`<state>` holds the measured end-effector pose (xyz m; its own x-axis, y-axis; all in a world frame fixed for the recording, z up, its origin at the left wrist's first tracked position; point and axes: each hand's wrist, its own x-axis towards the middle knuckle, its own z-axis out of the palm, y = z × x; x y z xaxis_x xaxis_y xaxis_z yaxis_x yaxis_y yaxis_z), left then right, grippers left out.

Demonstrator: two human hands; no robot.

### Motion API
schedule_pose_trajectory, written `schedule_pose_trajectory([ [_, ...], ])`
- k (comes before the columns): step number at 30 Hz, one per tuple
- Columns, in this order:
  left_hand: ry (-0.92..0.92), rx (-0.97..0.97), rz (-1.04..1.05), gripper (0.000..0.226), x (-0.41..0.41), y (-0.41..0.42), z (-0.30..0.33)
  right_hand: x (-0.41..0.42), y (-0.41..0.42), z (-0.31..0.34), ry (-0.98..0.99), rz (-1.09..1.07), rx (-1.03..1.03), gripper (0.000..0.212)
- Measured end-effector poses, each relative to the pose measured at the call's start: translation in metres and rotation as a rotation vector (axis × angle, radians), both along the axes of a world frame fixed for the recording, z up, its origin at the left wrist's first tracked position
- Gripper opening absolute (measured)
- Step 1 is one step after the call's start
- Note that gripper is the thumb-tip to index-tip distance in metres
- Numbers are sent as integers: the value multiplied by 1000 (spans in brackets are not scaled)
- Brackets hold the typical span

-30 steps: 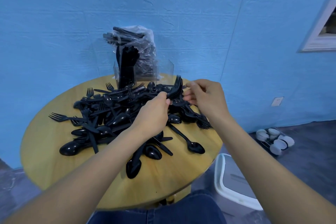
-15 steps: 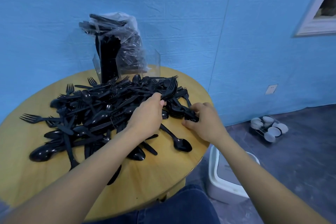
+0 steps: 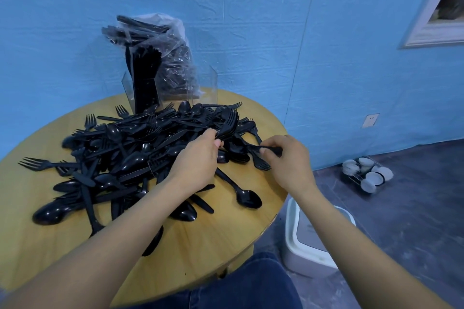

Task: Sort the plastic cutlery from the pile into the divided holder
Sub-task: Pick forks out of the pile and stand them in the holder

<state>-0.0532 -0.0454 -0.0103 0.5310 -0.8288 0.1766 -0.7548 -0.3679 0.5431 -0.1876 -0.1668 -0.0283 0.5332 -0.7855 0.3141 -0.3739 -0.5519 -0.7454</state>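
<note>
Black plastic fork (image 3: pixel 261 158) at right edge of black cutlery pile (image 3: pixel 130 155) on round wooden desk (image 3: pixel 226 228). Right hand (image 3: pixel 288 160) pinches its handle; left hand (image 3: pixel 198 158) grips fork bunch (image 3: pixel 228 125). Clear divided holder (image 3: pixel 200 88) far behind, closer to left hand.

Black cutlery in the pile (image 3: pixel 130 153) overlaps so thickly that lower pieces are hidden. At 12 o'clock, the clear holder (image 3: pixel 200 88) barely shows its dividers. At 2 o'clock, a framed picture (image 3: pixel 442 7) is cut off by the edge.
</note>
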Motion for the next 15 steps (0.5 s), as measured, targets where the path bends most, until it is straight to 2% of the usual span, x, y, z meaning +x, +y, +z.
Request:
schedule_pose_trajectory([
  [7,8,-31,10,20,4,6,8,3,1,24,-347,-24,148,13],
  [12,-2,-49,19,21,6,9,9,0,4,37,-516,-3,180,19],
  [15,8,-72,29,21,10,12,9,3,14,37,-559,99,214,17],
])
